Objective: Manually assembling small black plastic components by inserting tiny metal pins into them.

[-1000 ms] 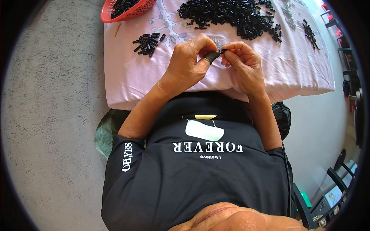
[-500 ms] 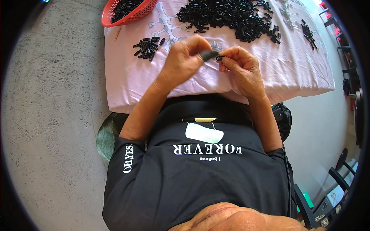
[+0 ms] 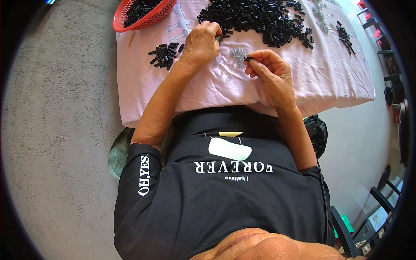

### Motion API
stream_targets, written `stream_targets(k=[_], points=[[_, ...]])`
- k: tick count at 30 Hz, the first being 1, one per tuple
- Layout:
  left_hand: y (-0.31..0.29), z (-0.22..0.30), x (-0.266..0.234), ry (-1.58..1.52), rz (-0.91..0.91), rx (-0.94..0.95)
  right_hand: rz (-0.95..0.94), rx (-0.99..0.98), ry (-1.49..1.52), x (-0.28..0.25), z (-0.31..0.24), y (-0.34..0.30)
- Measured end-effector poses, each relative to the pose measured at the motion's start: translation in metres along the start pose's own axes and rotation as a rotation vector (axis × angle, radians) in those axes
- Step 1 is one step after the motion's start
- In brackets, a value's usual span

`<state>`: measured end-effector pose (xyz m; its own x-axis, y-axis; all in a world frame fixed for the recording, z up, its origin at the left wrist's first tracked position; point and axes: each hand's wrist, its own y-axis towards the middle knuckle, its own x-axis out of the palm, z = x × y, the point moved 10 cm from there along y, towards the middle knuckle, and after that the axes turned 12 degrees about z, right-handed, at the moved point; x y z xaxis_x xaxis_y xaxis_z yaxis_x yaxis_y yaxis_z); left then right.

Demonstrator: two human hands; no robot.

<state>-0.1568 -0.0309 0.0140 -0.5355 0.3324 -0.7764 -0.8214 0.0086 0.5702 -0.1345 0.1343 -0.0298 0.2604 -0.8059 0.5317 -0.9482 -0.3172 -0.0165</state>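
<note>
My right hand (image 3: pixel 274 76) is closed in a pinch above the cloth, gripping a small black plastic piece (image 3: pixel 247 59) between thumb and fingertips. Farther left, my left hand (image 3: pixel 201 45) reaches to the near edge of a large heap of similar black pieces (image 3: pixel 260 19). Its fingers are bent and drawn together; their tips are partly hidden, with a dark bit showing beside them, so what they grip cannot be made out. Thin silvery bits (image 3: pixel 236 54), like pins, lie on the cloth between the hands. Left of my left wrist sits a small pile of black pieces (image 3: pixel 164 56).
A red plastic basket (image 3: pixel 149 19) with black pieces stands at the far left of the pink-clothed table (image 3: pixel 147 93). A thin stick (image 3: pixel 132 37) lies nearby. At the right are more silvery bits (image 3: pixel 320 19) and a small black cluster (image 3: pixel 345 37).
My left hand has moved away from my right hand, up and left to the heap's edge. The silvery bits now show more fully. My right hand stays nearly in place with its piece.
</note>
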Motion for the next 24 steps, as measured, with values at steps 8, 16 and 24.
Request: stream_targets(k=[8, 16, 24], points=[[-0.01, 0.035, -0.037, -0.362, 0.011, -0.09, 0.005, 0.027, 0.024, -0.005, 0.002, 0.003], [-0.027, 0.05, -0.037, -0.977, -0.022, -0.392, -0.014, 0.107, 0.143, -0.006, 0.008, 0.005], [-0.034, 0.059, -0.03, -1.019, -0.059, -0.447, -0.038, 0.106, 0.143, -0.006, 0.007, 0.004]])
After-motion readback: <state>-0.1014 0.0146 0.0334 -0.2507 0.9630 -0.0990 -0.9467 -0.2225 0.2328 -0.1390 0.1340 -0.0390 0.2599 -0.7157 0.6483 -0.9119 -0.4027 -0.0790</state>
